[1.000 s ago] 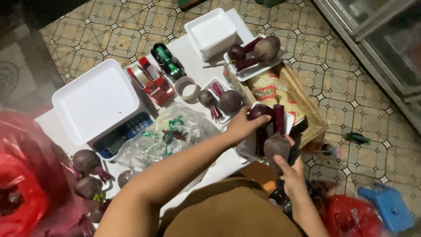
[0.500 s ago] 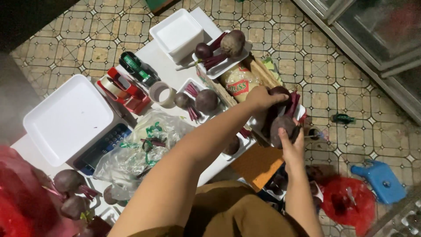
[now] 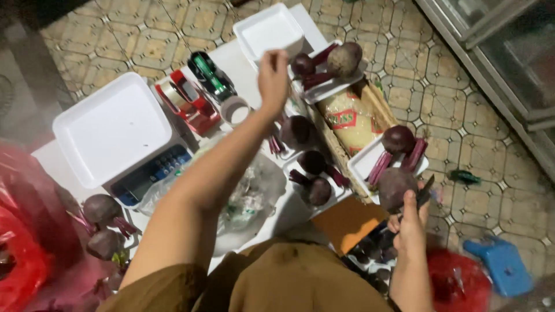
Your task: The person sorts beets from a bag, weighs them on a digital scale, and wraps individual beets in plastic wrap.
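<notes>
My right hand grips a firm, heavy beetroot round its middle, lower right; my left hand hangs loosely curled, holding nothing.

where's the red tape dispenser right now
In the head view, the red tape dispenser sits on the table left of the left hand, between the scale and a tape roll.
</notes>
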